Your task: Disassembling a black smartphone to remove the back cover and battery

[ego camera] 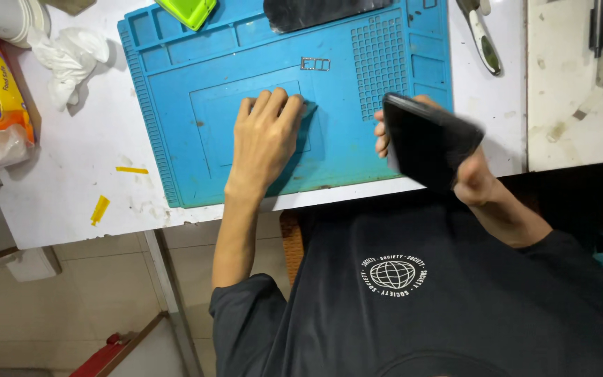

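Head view, from the left: my left hand (265, 136) lies flat, palm down and holding nothing, fingers on the blue repair mat (176, 105). Next over, my right hand (455, 164) grips the black phone (427, 143), tilted above the mat's right edge. Its casing looks closed; any opening appears yet to begin.

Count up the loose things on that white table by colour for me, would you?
Blue: 1, the ridged blue rubber work mat under the left hand
Black: 2, the flat black phone in the right hand and the dark glossy panel
Yellow: 2, small plastic scraps
White: 1, the crumpled white tissue
Lime green: 1, the plastic tool
Total: 7
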